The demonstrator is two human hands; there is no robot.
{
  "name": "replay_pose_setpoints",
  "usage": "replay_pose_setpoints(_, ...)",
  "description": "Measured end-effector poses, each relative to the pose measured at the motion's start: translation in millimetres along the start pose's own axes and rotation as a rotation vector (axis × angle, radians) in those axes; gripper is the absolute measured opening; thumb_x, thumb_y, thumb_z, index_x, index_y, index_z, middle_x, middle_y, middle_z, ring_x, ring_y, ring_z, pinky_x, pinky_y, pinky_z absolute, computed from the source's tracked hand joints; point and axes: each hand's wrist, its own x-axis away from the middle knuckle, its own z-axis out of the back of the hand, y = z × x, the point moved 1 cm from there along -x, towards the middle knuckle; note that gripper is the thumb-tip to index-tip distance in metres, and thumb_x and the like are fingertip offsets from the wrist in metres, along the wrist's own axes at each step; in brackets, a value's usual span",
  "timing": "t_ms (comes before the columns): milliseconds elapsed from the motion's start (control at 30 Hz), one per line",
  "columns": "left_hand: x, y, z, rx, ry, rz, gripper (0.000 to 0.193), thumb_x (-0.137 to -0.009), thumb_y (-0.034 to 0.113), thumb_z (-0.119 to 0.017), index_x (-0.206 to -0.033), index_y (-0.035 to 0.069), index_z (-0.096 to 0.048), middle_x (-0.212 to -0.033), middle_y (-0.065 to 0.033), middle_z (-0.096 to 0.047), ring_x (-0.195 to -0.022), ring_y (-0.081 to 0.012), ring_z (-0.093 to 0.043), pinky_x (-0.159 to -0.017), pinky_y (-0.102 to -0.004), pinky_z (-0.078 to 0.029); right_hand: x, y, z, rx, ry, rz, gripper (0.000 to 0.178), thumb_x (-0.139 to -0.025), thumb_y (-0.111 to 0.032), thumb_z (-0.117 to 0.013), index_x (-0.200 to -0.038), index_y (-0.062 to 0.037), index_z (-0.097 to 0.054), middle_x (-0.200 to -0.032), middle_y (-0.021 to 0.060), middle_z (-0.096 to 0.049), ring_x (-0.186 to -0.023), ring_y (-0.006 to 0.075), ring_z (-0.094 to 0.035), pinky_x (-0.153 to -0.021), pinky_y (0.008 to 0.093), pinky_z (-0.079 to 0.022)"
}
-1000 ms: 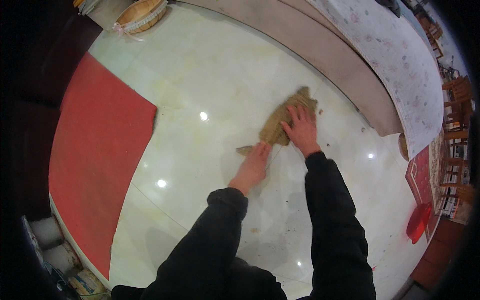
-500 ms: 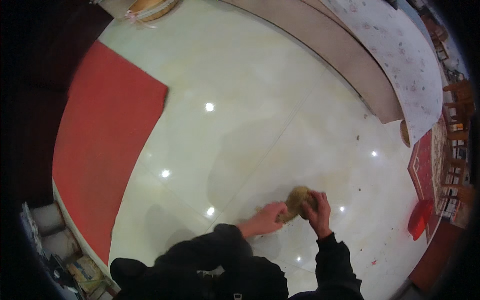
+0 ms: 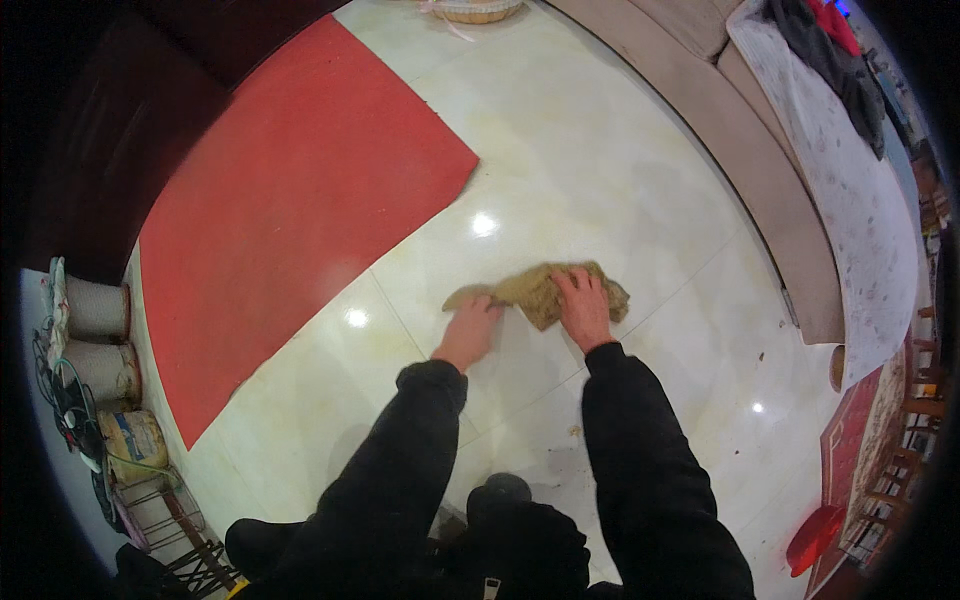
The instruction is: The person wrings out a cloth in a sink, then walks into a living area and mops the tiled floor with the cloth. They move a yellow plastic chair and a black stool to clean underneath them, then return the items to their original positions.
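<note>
A crumpled tan cloth [image 3: 540, 288] lies on the glossy cream tiled floor [image 3: 600, 150]. My right hand [image 3: 582, 308] presses flat on the cloth's right half, fingers spread. My left hand [image 3: 468, 330] rests on the cloth's thin left end, fingers curled over it. Both black-sleeved forearms reach forward from the lower edge of the picture.
A red mat [image 3: 290, 210] covers the floor to the left. A long beige sofa [image 3: 760, 150] with a patterned cover curves along the right. A woven basket [image 3: 475, 10] sits at the top. Rolls and wire racks [image 3: 95, 350] stand at the left edge; a red object [image 3: 815, 540] lies lower right.
The view has swung. Both hands, drawn in close with the bunched cloth half a second ago, have pushed it forward across the tiles and the cloth lies more spread out.
</note>
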Motion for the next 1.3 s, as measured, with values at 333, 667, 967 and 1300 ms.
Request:
replay_pose_setpoints(333, 163, 58, -75, 0.225, -0.19, -0.283, 0.021, -0.075, 0.005, -0.06, -0.096, 0.003, -0.065, -0.096, -0.0136, -0.061, -0.098, -0.0344, -0.058, -0.083, -0.044, -0.048, 243, -28, 27, -0.113, -0.286, -0.079, 0.043, -0.068, 0.006, -0.06, -0.106, -0.013, -0.063, -0.114, 0.0128, -0.053, -0.106, 0.0383, -0.051, -0.092, 0.045, -0.044)
replay_pose_setpoints(667, 200, -32, 19, 0.858, -0.223, 0.116, 0.022, -0.074, 0.022, -0.073, -0.075, 0.005, -0.058, -0.07, -0.0077, -0.062, -0.067, -0.0137, -0.057, -0.06, -0.0336, -0.047, 193, -100, 76, -0.533, -0.205, 0.024, 0.036, -0.075, 0.001, -0.065, -0.11, -0.0086, -0.063, -0.102, 0.0128, -0.056, -0.101, 0.0329, -0.056, -0.087, 0.0386, -0.048)
replay_pose_setpoints(967, 258, -113, 26, 0.052, -0.002, 0.172, 0.043, -0.084, 0.005, -0.055, -0.125, 0.018, -0.055, -0.1, -0.0151, -0.054, -0.09, -0.0329, -0.06, -0.076, -0.0459, -0.05, 148, -202, -27, -0.178, -0.328, 0.312, 0.045, -0.074, 0.006, -0.058, -0.116, -0.0105, -0.058, -0.12, 0.0138, -0.054, -0.112, 0.0362, -0.05, -0.097, 0.0427, -0.043)
replay_pose_setpoints(1300, 408, -77, -69, 0.259, -0.51, 0.077, 0.024, -0.079, 0.014, -0.06, -0.102, 0.01, -0.067, -0.094, -0.0167, -0.068, -0.09, -0.0346, -0.066, -0.075, -0.046, -0.053, 254, -242, -50, -0.167, -0.854, 0.646, 0.032, -0.075, 0.001, -0.058, -0.103, -0.0129, -0.06, -0.102, 0.0131, -0.057, -0.1, 0.0356, -0.057, -0.083, 0.0458, -0.047)
